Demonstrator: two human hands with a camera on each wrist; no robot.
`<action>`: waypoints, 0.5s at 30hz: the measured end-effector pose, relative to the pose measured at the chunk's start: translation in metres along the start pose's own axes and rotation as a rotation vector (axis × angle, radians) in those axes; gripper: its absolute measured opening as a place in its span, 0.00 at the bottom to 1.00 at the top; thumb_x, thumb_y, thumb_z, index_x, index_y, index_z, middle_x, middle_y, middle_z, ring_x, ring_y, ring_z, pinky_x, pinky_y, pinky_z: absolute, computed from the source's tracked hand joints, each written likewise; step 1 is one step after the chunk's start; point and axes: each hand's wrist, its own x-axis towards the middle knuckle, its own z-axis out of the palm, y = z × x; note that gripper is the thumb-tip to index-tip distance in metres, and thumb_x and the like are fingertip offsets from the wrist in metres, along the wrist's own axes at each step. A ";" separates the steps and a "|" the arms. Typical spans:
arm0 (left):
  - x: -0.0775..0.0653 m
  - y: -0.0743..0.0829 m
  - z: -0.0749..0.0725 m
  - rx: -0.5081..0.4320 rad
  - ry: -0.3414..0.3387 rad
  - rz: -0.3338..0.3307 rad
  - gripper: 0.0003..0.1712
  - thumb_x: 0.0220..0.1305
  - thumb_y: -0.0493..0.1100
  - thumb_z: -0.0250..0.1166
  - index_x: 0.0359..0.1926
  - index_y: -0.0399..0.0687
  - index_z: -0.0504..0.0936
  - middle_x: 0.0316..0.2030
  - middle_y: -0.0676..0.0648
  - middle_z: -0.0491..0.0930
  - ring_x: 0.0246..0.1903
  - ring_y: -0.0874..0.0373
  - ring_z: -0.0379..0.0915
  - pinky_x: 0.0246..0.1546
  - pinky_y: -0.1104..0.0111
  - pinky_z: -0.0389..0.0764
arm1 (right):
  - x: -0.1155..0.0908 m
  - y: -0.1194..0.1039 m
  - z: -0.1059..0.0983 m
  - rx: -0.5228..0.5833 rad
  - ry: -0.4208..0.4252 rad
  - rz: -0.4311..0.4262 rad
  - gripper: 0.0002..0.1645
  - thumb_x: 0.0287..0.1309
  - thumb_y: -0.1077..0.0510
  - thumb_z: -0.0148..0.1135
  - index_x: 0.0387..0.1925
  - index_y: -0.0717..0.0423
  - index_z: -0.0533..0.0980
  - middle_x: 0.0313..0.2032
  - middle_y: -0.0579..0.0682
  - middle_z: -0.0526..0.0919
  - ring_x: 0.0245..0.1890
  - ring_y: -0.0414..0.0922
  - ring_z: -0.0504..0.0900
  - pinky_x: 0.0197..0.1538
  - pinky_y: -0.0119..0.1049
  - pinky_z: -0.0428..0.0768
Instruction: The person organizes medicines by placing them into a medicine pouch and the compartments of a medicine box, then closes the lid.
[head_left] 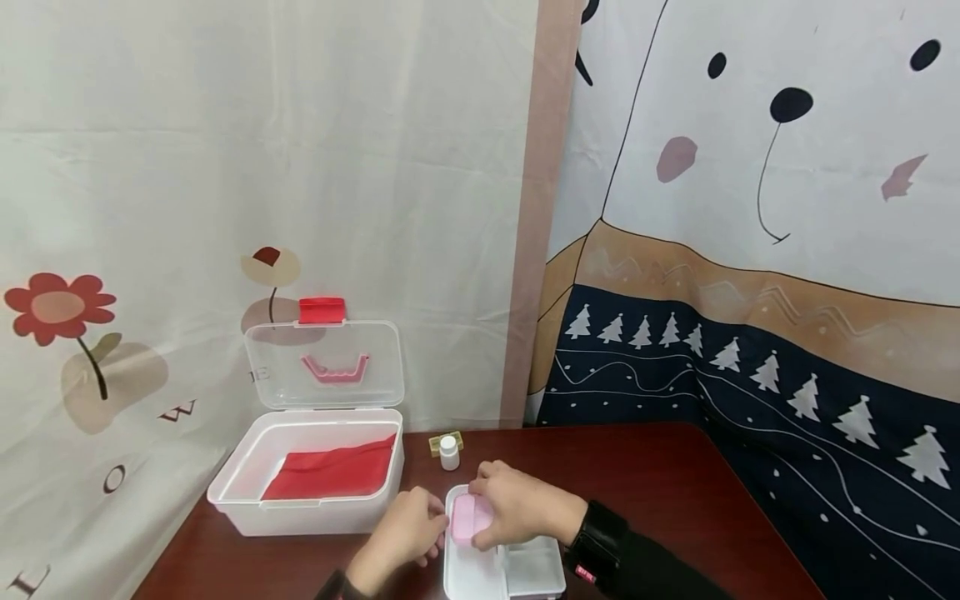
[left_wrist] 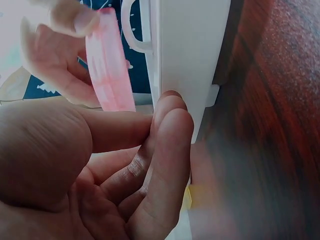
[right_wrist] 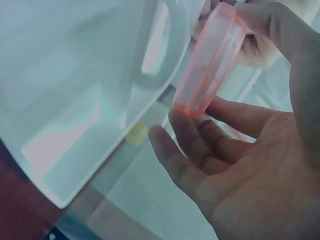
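My right hand (head_left: 517, 504) grips a small pink see-through case (head_left: 467, 518) with its thumb on one end and fingertips on the other. Both wrist views show this pink case (right_wrist: 212, 60) standing edge-on between thumb and fingers. Below it lies an opened white box (head_left: 472, 575), with a compartment (head_left: 534, 567) on its right side. At the white box's left edge is my left hand (head_left: 408, 527), its fingers loosely bent and the thumb close against them. In the left wrist view these fingers (left_wrist: 172, 130) overlap the white box's edge (left_wrist: 195, 40); whether they touch it I cannot tell.
An open clear-lidded storage box (head_left: 307, 512) with red cloth (head_left: 333, 471) inside stands at the left. A small white bottle (head_left: 449, 454) stands behind the white box, with a yellow packet (head_left: 437, 446) behind it. Printed curtains (head_left: 420, 208) hang behind the brown table (head_left: 637, 492).
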 end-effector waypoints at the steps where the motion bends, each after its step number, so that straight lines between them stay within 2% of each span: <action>1: 0.000 0.000 0.000 0.000 0.001 0.001 0.06 0.71 0.36 0.70 0.42 0.35 0.88 0.17 0.50 0.83 0.13 0.61 0.79 0.14 0.65 0.82 | -0.001 -0.001 0.002 -0.003 -0.005 -0.011 0.34 0.50 0.39 0.84 0.57 0.47 0.86 0.43 0.37 0.78 0.44 0.31 0.72 0.44 0.26 0.78; 9: 0.001 0.001 -0.001 0.000 0.004 -0.002 0.07 0.71 0.36 0.69 0.44 0.33 0.88 0.17 0.50 0.83 0.13 0.60 0.79 0.14 0.65 0.81 | -0.007 -0.009 0.018 -0.101 0.007 -0.092 0.29 0.49 0.37 0.84 0.49 0.43 0.87 0.41 0.36 0.78 0.40 0.30 0.72 0.45 0.26 0.75; 15: -0.001 0.002 -0.001 0.001 0.012 0.002 0.08 0.71 0.36 0.69 0.45 0.32 0.88 0.17 0.51 0.82 0.13 0.61 0.78 0.14 0.65 0.82 | -0.009 -0.012 0.029 -0.110 -0.024 -0.089 0.27 0.51 0.36 0.85 0.47 0.42 0.86 0.42 0.35 0.79 0.39 0.28 0.72 0.45 0.25 0.76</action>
